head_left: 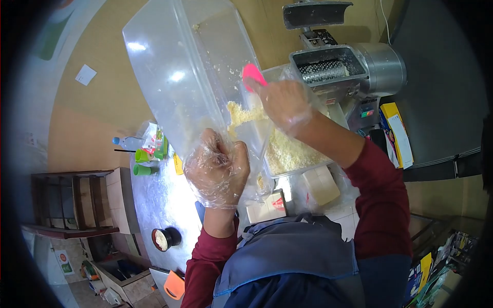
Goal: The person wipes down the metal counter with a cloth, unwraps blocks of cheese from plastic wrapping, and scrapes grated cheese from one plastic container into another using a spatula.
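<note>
Grated cheese (240,114) is lying just beyond the left hand (218,172) (can't tell its fingers' grip tbh), while the right hand (286,105) is clamping its fingers on a pink scraper (251,71), needing steady control.

Single head-worn view, facing forward and down, at arm's length

Around the grater (384,69), whose metal looks smooth and shiny: beside it, a glossy, clear plastic bin (164,66); below it, rough, matt shreds (292,151); farther left of it, a worktop (169,205) with a smooth, reflective surface.
</note>
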A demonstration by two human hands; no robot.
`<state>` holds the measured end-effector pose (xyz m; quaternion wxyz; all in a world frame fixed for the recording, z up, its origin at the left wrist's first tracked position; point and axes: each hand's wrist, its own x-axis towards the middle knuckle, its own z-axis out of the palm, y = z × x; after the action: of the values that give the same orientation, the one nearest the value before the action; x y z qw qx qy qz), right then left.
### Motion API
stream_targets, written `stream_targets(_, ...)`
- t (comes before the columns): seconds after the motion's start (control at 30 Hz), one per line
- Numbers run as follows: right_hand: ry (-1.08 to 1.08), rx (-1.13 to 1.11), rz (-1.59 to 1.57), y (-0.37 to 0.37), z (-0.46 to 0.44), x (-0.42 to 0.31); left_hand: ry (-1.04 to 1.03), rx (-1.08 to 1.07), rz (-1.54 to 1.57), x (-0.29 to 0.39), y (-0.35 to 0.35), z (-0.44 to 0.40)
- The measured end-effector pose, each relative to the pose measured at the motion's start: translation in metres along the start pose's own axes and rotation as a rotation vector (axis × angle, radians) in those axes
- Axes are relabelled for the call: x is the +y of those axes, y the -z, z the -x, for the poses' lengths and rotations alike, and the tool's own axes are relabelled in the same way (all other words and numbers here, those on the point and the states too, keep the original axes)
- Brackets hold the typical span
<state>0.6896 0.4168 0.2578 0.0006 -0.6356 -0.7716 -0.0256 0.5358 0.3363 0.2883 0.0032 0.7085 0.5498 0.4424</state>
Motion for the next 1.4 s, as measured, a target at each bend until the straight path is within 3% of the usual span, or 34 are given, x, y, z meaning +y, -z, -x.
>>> stream_targets(0.03, -0.03, 0.099, -0.042, -0.003, -0.008, 0.0, -0.028, -0.004, -0.015, 0.001, 0.0, 0.0)
stream_targets(0.17, -0.074, 0.083, -0.089, -0.023, -0.017, -0.001, 0.029, 0.016, 0.026, -0.005, 0.002, -0.002)
stream_targets(0.23, -0.067, -0.069, -0.006, -0.023, 0.008, -0.002, -0.003, -0.017, 0.025, -0.007, 0.004, 0.001)
stream_targets(0.37, -0.046, -0.093, -0.142, -0.027, 0.022, -0.001, 0.057, 0.001, 0.055, -0.005, 0.004, -0.001)
stream_targets(0.43, 0.236, -0.07, -0.111, -0.034, 0.009, -0.009, 0.04, -0.011, 0.066, -0.005, 0.003, 0.0)
stream_targets(0.53, 0.265, -0.11, -0.072, -0.053, -0.003, -0.016, 0.019, 0.004, 0.046, -0.006, 0.002, 0.0)
stream_targets(0.67, 0.219, -0.044, 0.089, -0.052, 0.017, 0.005, 0.033, -0.001, 0.027, -0.008, 0.005, 0.0)
stream_targets(0.77, 0.085, -0.194, 0.037, -0.048, 0.028, 0.019, 0.039, 0.026, 0.012, -0.01, 0.007, 0.0)
stream_targets(0.83, 0.067, -0.031, 0.243, -0.048, 0.045, 0.023, 0.006, 0.002, 0.008, -0.009, 0.008, 0.0)
stream_targets(0.93, 0.197, 0.1, 0.054, -0.045, 0.038, 0.02, 0.009, 0.014, 0.017, -0.006, 0.005, -0.001)
stream_targets(1.13, 0.446, 0.083, 0.08, -0.076, 0.002, 0.021, 0.042, 0.009, 0.049, -0.006, 0.003, 0.0)
stream_targets(1.27, 0.335, -0.065, 0.12, -0.077, 0.028, 0.038, 0.045, 0.028, 0.011, -0.012, 0.01, -0.001)
stream_targets(1.4, 0.243, 0.131, -0.017, -0.084, 0.065, 0.056, 0.133, 0.048, 0.062, -0.023, 0.017, 0.0)
